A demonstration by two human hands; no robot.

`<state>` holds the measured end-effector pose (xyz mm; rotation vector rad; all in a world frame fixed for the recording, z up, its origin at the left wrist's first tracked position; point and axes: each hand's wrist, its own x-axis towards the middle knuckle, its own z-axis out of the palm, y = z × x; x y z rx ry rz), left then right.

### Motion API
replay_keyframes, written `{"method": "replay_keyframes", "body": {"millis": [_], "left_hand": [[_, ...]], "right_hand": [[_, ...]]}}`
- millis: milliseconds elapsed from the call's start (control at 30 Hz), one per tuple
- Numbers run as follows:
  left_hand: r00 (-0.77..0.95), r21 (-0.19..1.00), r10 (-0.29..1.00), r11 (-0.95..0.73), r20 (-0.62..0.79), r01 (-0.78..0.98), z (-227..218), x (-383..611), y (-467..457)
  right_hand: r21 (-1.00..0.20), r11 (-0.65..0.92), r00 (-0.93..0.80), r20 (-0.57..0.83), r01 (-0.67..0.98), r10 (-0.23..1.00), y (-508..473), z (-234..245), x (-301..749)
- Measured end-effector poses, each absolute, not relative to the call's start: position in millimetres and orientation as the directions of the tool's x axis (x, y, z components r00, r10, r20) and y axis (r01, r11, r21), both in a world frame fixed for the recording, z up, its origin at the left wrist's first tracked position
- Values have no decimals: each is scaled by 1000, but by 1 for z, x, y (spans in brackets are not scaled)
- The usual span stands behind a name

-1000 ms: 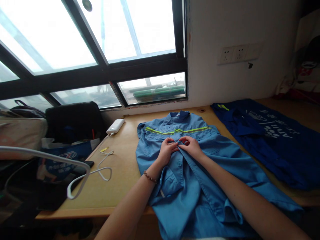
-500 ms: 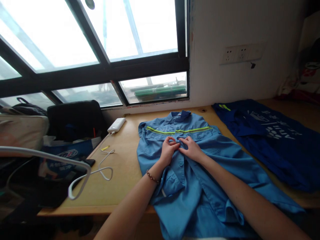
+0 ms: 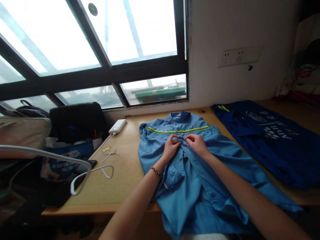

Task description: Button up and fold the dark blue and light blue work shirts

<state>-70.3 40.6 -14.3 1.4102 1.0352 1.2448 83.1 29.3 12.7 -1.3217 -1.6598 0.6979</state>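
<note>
left hand point(image 3: 171, 147) + right hand point(image 3: 198, 144) | pinching placket | light-blue shirt point(image 3: 200, 173) | table point(image 3: 125, 173)

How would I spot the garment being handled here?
Start at the wooden table beneath the big window. The light blue work shirt lies mid-table, its front pinched by the left hand and right hand. Unlike the dark blue printed garment to its right, it has a yellow-green stripe across the chest.

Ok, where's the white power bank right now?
In the head view, the white power bank lies at the back left of the wooden table, just below the window, between the black bag and the light blue shirt.
</note>
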Motion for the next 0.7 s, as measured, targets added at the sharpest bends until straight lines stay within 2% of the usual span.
{"method": "replay_keyframes", "body": {"millis": [100,200,433,500,567,633,700], "left_hand": [[69,974,974,-218,214,55,-12,-72,56],[30,973,975,-221,219,62,-8,-71,74],[113,970,969,-231,222,72,-6,-70,89],[199,984,966,-173,165,27,-4,-76,86],[291,995,952,-95,92,-3,-2,-85,79],[322,996,945,-77,62,34,1,-94,69],[299,976,948,-156,106,149,3,-100,58]], "right_hand": [[-646,286,-166,242,708,956,9,14,84],[-480,290,-213,208,828,955,-6,7,84],[-426,253,-199,167,868,966,-7,0,87],[-441,209,-162,142,873,977,-3,0,89],[-506,150,-106,113,850,988,2,-1,91],[-644,107,-69,84,758,994,7,-2,94],[-821,45,-75,2,569,997,11,-2,97]]}}
